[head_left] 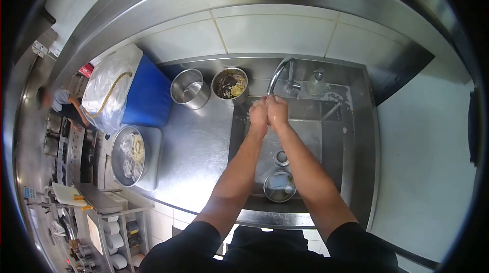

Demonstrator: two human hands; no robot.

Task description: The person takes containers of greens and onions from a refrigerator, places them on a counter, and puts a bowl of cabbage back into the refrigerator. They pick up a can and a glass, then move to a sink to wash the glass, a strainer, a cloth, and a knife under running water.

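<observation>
My left hand (258,112) and my right hand (277,111) are pressed together under the spout of the curved metal faucet (277,75), above the back of the steel sink (304,143). The fingers of both hands are curled inward. Whether anything lies between them is hidden. Below my forearms, a round metal bowl (279,186) with a pale bluish object in it rests in the sink near the front. Just behind the bowl is the round drain (280,158). A clear pump bottle (316,83) stands right of the faucet.
On the left counter (191,140) are an empty steel pot (190,89), a pot with food scraps (229,84), a blue cool box (147,92) and a metal bowl with pale contents (128,156). Another person (65,102) stands far left, beyond a shelf rack (114,212).
</observation>
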